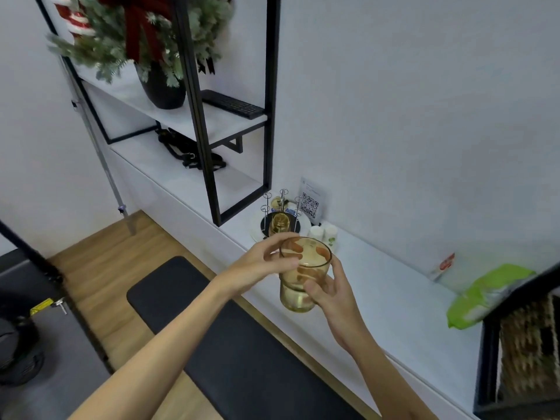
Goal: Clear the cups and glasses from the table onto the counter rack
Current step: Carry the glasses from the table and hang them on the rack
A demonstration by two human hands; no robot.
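Glass (304, 272) | upright, in the air over bench (394, 286) edge | right hand (333, 294) grips its side; left hand (266, 263) pinches rim | rack (280, 218) just beyond, already bearing one glass | both hands equally near

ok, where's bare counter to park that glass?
Bare stretch of counter between the white bottles and the green pack. Crowded around the rack: an amber glass already on it, the QR sign behind. Both hands hold the glass.
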